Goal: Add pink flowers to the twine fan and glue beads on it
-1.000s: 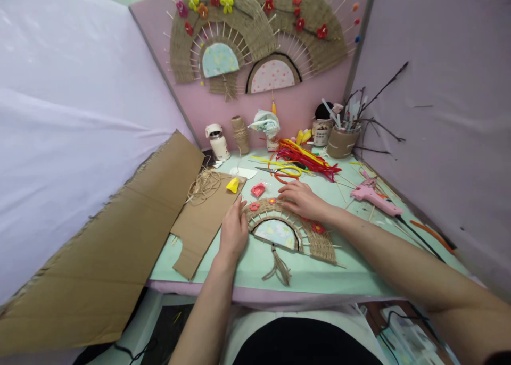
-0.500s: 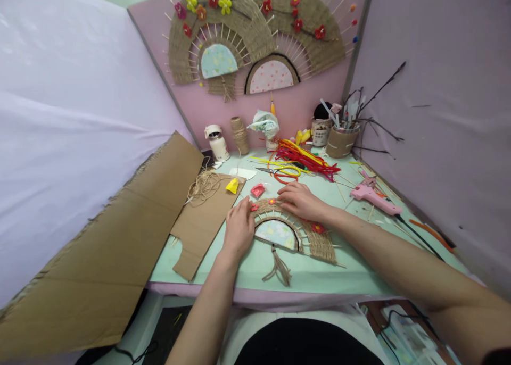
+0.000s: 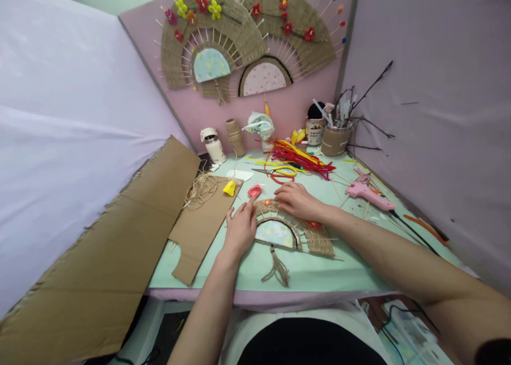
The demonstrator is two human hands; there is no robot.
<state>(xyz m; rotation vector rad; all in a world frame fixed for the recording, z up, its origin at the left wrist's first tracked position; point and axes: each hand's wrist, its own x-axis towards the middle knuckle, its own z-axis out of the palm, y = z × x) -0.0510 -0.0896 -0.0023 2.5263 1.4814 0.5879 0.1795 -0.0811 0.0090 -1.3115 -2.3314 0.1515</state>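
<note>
A woven twine fan (image 3: 320, 240) with red flowers and a pale blue half-round centre (image 3: 275, 233) lies on the green table. A twine tassel (image 3: 278, 264) hangs from its lower edge. My left hand (image 3: 241, 226) rests over the fan's left end, fingers spread. Across the fan's upper part lies my right hand (image 3: 297, 199), fingers stretched out, near a small red flower (image 3: 268, 202). Just beyond my left fingertips are a pink-red clay lump (image 3: 254, 190) and, farther left, a yellow piece (image 3: 229, 188) on cardboard.
Scissors (image 3: 279, 171) and red and yellow strips (image 3: 305, 160) lie behind the fan. A pink glue gun (image 3: 369, 195) is at the right. Cardboard (image 3: 207, 216) with loose twine (image 3: 202, 189) covers the left. A twine-wrapped pot (image 3: 334, 141) holds twigs.
The view has shifted slightly. My left hand has moved over the flower at the fan's left end, and its fingers are more spread. My right hand stays on the fan.
</note>
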